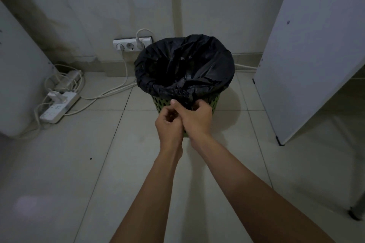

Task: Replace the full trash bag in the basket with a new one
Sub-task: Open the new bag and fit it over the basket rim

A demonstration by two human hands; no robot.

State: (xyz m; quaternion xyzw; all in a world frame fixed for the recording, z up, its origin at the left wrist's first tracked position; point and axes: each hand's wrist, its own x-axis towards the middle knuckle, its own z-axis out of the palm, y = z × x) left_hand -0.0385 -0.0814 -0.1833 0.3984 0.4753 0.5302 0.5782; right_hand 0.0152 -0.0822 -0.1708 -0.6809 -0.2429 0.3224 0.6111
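Observation:
A green perforated basket (214, 102) stands on the tiled floor by the wall. A black trash bag (207, 65) lines it, its mouth open and folded over the rim. Both my hands meet at the basket's near side, just under the rim. My right hand (195, 116) pinches a gathered fold of the black bag there. My left hand (168, 126) sits against it with its fingers curled; what they hold is hidden behind the right hand. The inside of the bag is too dark to see.
A wall socket (132, 44) with plugs sits left of the basket. White cables and two power strips (59, 106) lie on the floor at the left. A white panel (308, 55) leans at the right, with a furniture leg (355, 211) near it.

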